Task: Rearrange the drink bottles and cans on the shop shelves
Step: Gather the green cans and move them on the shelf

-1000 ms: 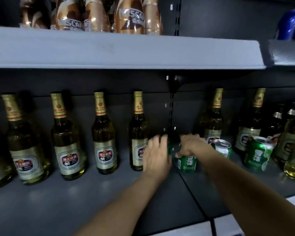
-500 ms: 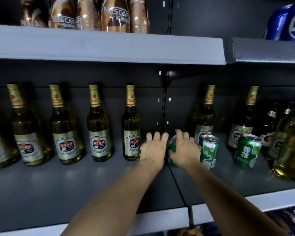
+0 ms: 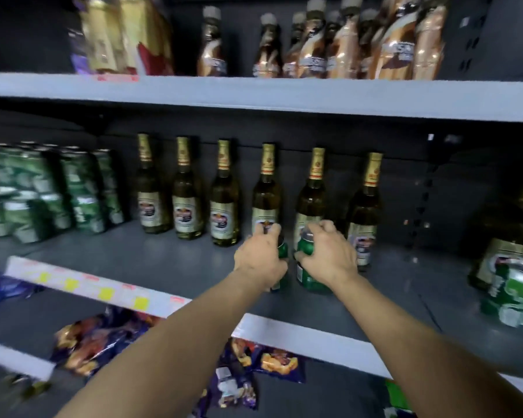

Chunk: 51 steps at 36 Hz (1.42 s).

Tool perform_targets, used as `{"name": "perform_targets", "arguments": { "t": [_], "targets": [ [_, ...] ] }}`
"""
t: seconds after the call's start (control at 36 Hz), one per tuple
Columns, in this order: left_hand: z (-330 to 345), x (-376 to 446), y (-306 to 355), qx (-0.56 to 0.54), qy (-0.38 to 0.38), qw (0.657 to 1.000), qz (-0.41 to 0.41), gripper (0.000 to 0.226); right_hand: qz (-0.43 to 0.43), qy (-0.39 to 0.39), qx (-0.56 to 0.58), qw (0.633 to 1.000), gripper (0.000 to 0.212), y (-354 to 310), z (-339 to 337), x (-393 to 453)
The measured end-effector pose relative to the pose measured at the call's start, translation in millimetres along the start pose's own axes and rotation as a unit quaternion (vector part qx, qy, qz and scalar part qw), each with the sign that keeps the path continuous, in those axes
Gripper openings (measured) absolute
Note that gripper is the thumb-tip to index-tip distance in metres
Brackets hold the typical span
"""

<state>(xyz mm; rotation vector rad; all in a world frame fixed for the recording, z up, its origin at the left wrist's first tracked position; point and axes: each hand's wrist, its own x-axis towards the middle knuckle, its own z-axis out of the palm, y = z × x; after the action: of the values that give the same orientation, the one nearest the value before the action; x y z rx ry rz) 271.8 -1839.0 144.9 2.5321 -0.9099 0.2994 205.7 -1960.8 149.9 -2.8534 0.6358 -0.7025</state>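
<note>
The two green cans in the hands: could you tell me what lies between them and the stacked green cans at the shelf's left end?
In the head view, bare grey shelf, with beer bottles behind.

Below your arms you see crinkled purple-and-orange snack packets [image 3: 103,342] lying on the lower grey shelf [image 3: 15,357], and small yellow price tags [image 3: 106,293] along a white shelf edge strip [image 3: 299,330].
</note>
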Motion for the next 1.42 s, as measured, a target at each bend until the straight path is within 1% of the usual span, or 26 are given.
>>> {"name": "perform_targets", "arguments": {
  "t": [0.19, 0.22, 0.39, 0.5, 0.58, 0.64, 0.69, 0.75, 0.86, 1.0, 1.06, 1.14, 1.22, 1.28, 1.33, 1.36, 1.42],
  "targets": [
    [-63.4, -35.2, -147.5, 0.006, 0.066, 0.995, -0.07, 0.056, -0.068, -0.003, 0.075, 0.995, 0.071, -162.8, 43.7, 7.4],
    [-68.8, -38.5, -161.2, 0.004, 0.073, 0.994, -0.078, 0.056, -0.067, -0.003, 0.085, 0.994, 0.071, -177.3, 47.8, 8.6],
    [-110.5, -55.7, -267.8, -0.013, 0.125, 0.982, -0.141, 0.055, -0.068, -0.006, 0.16, 0.985, 0.062, -280.8, 80.0, 17.3],
    [-127.6, -52.2, -320.7, -0.04, 0.153, 0.972, -0.174, 0.061, -0.071, -0.027, 0.185, 0.98, 0.066, -322.3, 100.4, 30.9],
    [-133.3, -41.3, -354.0, -0.066, 0.161, 0.966, -0.192, 0.071, -0.064, -0.036, 0.202, 0.977, 0.08, -344.3, 116.6, 45.7],
    [-135.3, -32.2, -372.5, -0.076, 0.167, 0.961, -0.206, 0.066, -0.059, -0.035, 0.219, 0.973, 0.086, -357.7, 127.1, 58.0],
    [-137.8, -21.3, -389.4, -0.077, 0.171, 0.958, -0.217, 0.059, -0.062, -0.034, 0.235, 0.969, 0.087, -370.5, 138.6, 72.3],
    [-139.8, -8.6, -406.4, -0.077, 0.171, 0.956, -0.227, 0.057, -0.071, -0.033, 0.238, 0.968, 0.089, -382.9, 149.7, 87.1],
    [-143.5, 17.5, -437.1, -0.076, 0.149, 0.958, -0.233, 0.063, -0.087, -0.041, 0.249, 0.964, 0.091, -408.6, 172.2, 115.2],
    [-144.8, 45.0, -466.9, -0.067, 0.092, 0.964, -0.239, 0.09, -0.105, -0.081, 0.24, 0.962, 0.095, -441.2, 198.0, 142.6],
    [-143.8, 53.2, -477.0, -0.06, 0.076, 0.969, -0.227, 0.094, -0.11, -0.097, 0.243, 0.959, 0.097, -450.4, 206.1, 152.0],
    [-143.1, 64.7, -490.7, -0.024, 0.054, 0.977, -0.203, 0.089, -0.098, -0.114, 0.232, 0.961, 0.099, -458.5, 214.2, 164.0],
    [-145.9, 76.0, -501.6, -0.001, 0.023, 0.985, -0.173, 0.075, -0.078, -0.118, 0.213, 0.967, 0.098, -461.5, 220.9, 171.0],
    [-148.1, 83.9, -507.3, 0.011, -0.004, 0.988, -0.153, 0.071, -0.061, -0.116, 0.205, 0.97, 0.093, -462.3, 224.6, 172.6],
    [-150.2, 91.5, -511.8, 0.026, -0.032, 0.991, -0.128, 0.07, -0.063, -0.125, 0.186, 0.973, 0.084, -462.9, 227.6, 173.0],
    [-152.1, 95.0, -514.0, 0.044, -0.044, 0.991, -0.115, 0.069, -0.065, -0.135, 0.182, 0.972, 0.08, -463.2, 228.8, 173.7],
    [-157.3, 101.4, -518.3, 0.113, -0.067, 0.988, -0.084, 0.067, -0.057, -0.169, 0.185, 0.966, 0.077, -465.0, 229.5, 174.6]
  ]
}}
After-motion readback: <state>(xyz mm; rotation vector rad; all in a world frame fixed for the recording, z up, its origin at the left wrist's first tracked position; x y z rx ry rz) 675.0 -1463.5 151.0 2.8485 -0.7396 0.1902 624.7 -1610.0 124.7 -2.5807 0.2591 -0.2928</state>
